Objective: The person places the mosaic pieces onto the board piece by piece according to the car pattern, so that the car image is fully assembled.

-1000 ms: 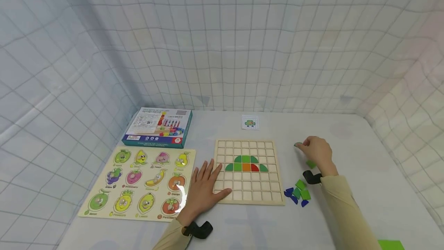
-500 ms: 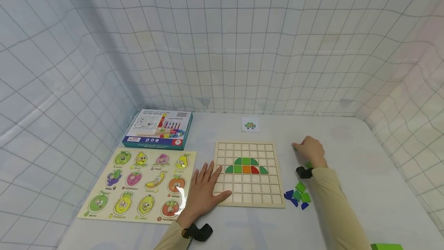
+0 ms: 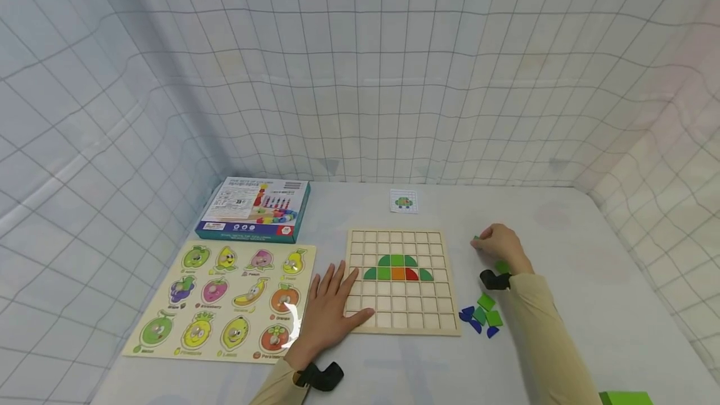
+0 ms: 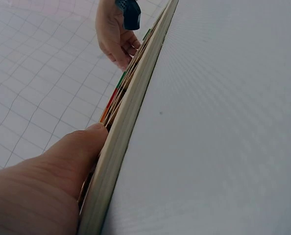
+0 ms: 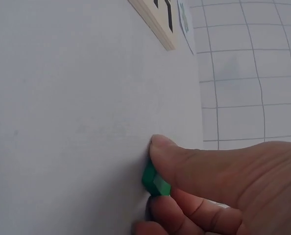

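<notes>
My right hand (image 3: 502, 247) is to the right of a wooden grid board (image 3: 416, 309), pinching a small green piece (image 5: 155, 182) between thumb and fingers, close over the table. My left hand (image 3: 330, 310) rests with spread, straight fingers along the board's left edge; its thumb (image 4: 82, 144) lies on the near edge in the left wrist view. Green quarter rounds and squares, an orange square (image 3: 398, 274) and a red quarter round (image 3: 412, 274) form a domed shape on the board. Behind it lies a small card (image 3: 404, 201) with a green figure on a grid.
Several green squares (image 3: 494, 319) and blue pieces (image 3: 475, 325) lie right of the board, with another green piece (image 3: 502, 267) under the right wrist. A fruit puzzle board (image 3: 219, 305) and a printed box (image 3: 253, 209) stand left. A bright green object (image 3: 624, 398) shows at the front right.
My right hand has shifted a little left and its fingers have drawn in around the green piece. The left hand stays in place on the board.
</notes>
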The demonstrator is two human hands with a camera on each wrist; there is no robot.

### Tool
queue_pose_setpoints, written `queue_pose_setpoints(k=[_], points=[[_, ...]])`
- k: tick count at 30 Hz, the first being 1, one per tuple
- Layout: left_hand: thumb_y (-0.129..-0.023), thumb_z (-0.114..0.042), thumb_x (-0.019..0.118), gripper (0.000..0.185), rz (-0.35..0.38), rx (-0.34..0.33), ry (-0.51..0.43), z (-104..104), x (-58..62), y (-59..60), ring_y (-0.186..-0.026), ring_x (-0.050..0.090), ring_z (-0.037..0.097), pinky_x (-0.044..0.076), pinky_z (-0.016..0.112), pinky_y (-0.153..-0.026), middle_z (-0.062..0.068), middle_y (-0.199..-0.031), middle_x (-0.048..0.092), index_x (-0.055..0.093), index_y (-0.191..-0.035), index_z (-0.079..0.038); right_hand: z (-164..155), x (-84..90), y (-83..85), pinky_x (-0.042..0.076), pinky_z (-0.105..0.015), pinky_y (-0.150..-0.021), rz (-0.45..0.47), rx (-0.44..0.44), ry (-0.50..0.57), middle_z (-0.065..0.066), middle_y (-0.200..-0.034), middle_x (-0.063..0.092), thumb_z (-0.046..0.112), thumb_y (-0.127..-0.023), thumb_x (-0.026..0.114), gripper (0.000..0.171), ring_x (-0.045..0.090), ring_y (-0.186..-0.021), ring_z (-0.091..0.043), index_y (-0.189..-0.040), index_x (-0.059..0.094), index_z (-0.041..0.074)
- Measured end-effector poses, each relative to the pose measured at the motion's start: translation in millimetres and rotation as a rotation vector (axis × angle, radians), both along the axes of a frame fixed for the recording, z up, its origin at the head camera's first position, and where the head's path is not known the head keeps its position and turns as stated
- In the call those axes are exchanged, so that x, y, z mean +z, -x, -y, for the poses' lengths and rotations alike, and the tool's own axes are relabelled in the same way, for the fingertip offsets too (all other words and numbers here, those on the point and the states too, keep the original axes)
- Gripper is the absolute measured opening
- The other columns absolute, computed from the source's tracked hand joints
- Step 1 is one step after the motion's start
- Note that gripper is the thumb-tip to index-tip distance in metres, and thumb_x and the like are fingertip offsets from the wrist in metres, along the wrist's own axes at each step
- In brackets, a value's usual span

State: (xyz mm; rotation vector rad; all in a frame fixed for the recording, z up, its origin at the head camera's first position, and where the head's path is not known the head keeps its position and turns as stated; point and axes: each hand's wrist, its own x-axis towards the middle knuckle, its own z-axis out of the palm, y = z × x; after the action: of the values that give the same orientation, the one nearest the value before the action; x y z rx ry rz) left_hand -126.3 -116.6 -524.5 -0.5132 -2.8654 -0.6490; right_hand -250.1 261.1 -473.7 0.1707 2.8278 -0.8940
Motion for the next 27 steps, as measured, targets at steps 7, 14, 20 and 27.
queue_pose_setpoints(k=[7, 14, 20, 27], points=[[-0.083, -0.067, 0.053, 0.084, 0.004, 0.0, -0.003, 0.4, -1.1, -0.1, -0.142, 0.013, 0.032, 0.005, 0.053, -0.11, 0.013, -0.154, 0.024, 0.037, -0.147, -0.015, 2.8, 4.7, -5.4, 0.045, -0.038, -0.065, 0.026, -0.008, 0.002, -0.017, -0.085, 0.057, 0.022, -0.085, 0.07, 0.033, 0.052, -0.076, -0.029, -0.092, 0.058, -0.008], [-0.083, -0.067, 0.053, 0.084, 0.012, 0.004, 0.003, -0.2, -0.5, 0.3, -0.142, 0.011, 0.031, 0.004, 0.053, -0.11, 0.012, -0.154, 0.023, 0.036, -0.148, -0.016, -0.1, 10.4, -8.8, 0.045, -0.035, -0.061, 0.041, 0.016, 0.026, -0.014, -0.083, 0.058, 0.017, -0.085, 0.07, 0.027, 0.053, -0.072, -0.025, -0.092, 0.058, -0.006], [-0.083, -0.065, 0.055, 0.084, 0.018, 0.006, 0.002, -0.6, 1.4, 0.9, -0.142, 0.011, 0.031, 0.003, 0.053, -0.11, 0.012, -0.154, 0.022, 0.036, -0.148, -0.016, -0.3, 9.8, -6.8, 0.043, -0.031, -0.058, 0.064, 0.022, 0.037, -0.011, -0.08, 0.059, 0.017, -0.082, 0.073, 0.025, 0.052, -0.069, -0.022, -0.088, 0.059, -0.003], [-0.083, -0.065, 0.056, 0.084, 0.021, 0.004, 0.001, -0.8, 2.1, 0.5, -0.142, 0.012, 0.031, 0.004, 0.053, -0.11, 0.012, -0.154, 0.023, 0.037, -0.148, -0.015, -0.1, 5.9, -10.7, 0.044, -0.033, -0.058, 0.027, 0.016, 0.052, -0.015, -0.083, 0.06, 0.016, -0.082, 0.073, 0.023, 0.053, -0.069, -0.025, -0.088, 0.059, -0.002]])
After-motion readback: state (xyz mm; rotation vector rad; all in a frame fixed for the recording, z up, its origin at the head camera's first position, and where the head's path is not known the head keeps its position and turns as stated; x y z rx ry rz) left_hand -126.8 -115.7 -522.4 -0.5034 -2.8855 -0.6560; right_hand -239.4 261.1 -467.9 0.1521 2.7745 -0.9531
